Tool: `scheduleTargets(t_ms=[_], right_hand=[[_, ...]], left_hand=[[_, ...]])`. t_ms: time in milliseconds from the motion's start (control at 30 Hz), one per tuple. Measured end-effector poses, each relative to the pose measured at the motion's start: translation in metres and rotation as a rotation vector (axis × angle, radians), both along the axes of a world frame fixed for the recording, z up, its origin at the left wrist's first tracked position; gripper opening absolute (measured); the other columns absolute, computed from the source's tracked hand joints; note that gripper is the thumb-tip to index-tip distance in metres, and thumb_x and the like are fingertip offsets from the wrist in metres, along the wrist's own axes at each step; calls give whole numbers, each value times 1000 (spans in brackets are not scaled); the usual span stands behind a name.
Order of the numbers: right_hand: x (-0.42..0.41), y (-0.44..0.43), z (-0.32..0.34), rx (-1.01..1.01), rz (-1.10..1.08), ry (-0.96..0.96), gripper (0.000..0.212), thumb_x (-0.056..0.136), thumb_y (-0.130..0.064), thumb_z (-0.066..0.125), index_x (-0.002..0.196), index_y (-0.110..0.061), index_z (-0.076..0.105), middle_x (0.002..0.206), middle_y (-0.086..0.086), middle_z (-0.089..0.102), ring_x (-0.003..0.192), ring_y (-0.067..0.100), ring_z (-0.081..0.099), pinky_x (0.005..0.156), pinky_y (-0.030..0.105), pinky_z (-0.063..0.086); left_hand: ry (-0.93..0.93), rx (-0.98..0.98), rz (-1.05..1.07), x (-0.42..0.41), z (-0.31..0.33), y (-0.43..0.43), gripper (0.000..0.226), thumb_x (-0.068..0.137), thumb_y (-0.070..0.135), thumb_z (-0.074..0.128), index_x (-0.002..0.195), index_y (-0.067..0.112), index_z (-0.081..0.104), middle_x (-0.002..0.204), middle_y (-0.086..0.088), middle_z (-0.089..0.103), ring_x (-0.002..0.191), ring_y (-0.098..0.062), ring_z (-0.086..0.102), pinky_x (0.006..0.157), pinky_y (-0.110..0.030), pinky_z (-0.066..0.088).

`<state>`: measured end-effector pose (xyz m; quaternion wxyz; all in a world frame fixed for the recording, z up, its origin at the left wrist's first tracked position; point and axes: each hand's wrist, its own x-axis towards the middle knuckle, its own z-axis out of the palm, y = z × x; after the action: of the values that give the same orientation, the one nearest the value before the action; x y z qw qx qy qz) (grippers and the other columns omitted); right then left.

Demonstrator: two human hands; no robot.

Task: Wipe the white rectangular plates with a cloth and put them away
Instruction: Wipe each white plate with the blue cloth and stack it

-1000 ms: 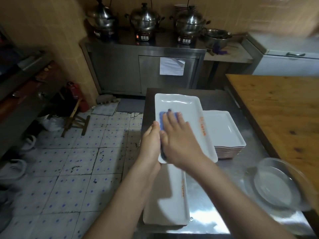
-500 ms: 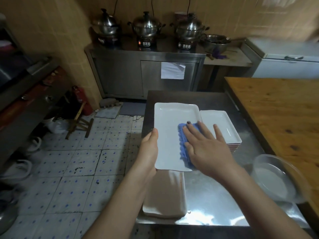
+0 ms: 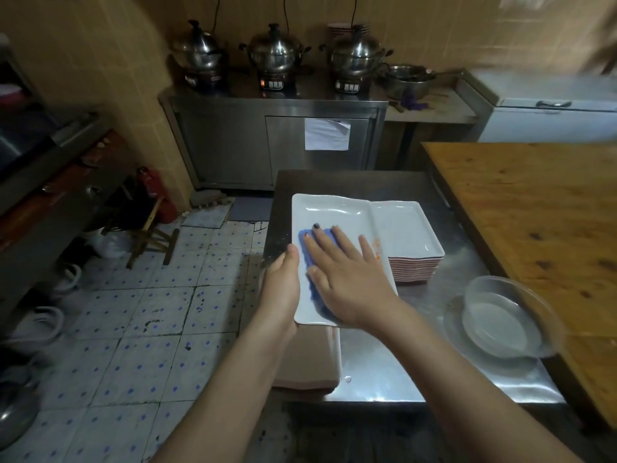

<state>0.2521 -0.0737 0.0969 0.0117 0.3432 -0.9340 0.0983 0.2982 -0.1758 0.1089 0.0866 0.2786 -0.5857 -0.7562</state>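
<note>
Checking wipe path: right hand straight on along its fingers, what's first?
The right hand, pressing the cloth, would likely reach the plate's raised far rim first, then steel table beyond.

head cam | looks forward-down | close over steel table (image 3: 384, 372) | single view

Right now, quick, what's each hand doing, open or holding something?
Left hand: grips the white plate by its left edge.
Right hand: open, flat, pressing the blue cloth onto the plate.

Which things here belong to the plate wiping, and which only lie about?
Job: white rectangular plate in the left hand; blue cloth under the right hand; stack of white rectangular plates.
Lying about: clear glass bowl; three lidded steel pots; wooden stool.
</note>
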Motion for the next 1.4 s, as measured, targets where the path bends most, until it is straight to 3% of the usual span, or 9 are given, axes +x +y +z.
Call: scheduleTargets(t_ms=[200,467,567,633,700,767,900,1133,1400], right_hand=[[2,31,2,36,-199,4,55,101,-39,11,152,-23,-5,160,-2,-9,146,21,-12,116,41,-7],[50,10,-2,-65,-8,-162,57,101,-34,19,151,-26,-7,159,-7,-12,145,19,-18,116,40,-6],[31,14,2,-21,-74,-68,54,102,-35,16,152,-25,-2,160,-5,-8,146,20,-13,115,43,-8],[24,23,3,-8,-152,-52,54,102,-37,13,152,-25,-3,160,-4,-9,146,20,-13,115,42,-11],[28,34,1,-6,-210,-41,55,102,-38,11,152,-24,-6,160,-2,-11,146,20,-14,115,40,-11],[43,41,-5,-8,-192,-21,56,101,-37,14,151,-21,-7,160,0,-11,146,22,-14,116,40,-9],[68,36,-9,-74,0,-146,58,102,-36,19,151,-22,-8,159,-2,-13,144,20,-20,115,33,-8],[27,36,6,-3,-118,-52,54,103,-31,18,152,-20,-2,160,1,-7,146,23,-10,117,37,-1],[45,29,-7,-4,-22,-31,56,102,-30,16,152,-14,-4,160,6,-8,146,24,-14,119,37,-3]], left_hand=[[56,-24,5,10,0,2,31,99,36,40,83,23,63,67,7,72,60,-13,70,48,-25,55],[16,4,45,27,-8,23,32,99,40,36,83,30,62,88,5,68,89,-15,65,86,-37,52],[3,6,45,33,-8,28,30,99,38,38,91,25,63,92,0,70,84,-18,69,72,-32,57],[18,11,49,36,-6,27,30,99,38,40,88,23,64,84,1,72,67,-14,70,51,-25,54],[30,-5,53,38,-5,26,30,98,38,41,86,22,63,75,2,73,61,-14,70,46,-23,52],[33,-23,66,41,-5,24,30,98,38,41,88,22,64,73,4,73,65,-15,70,52,-27,56],[22,-16,69,44,-6,28,28,99,38,38,97,24,62,100,-2,70,95,-23,66,86,-39,53],[23,17,51,41,-10,34,28,99,37,38,91,24,62,87,1,70,72,-17,67,47,-22,52],[22,-11,6,32,-9,39,27,100,35,37,94,28,63,96,2,70,91,-18,67,82,-37,55]])
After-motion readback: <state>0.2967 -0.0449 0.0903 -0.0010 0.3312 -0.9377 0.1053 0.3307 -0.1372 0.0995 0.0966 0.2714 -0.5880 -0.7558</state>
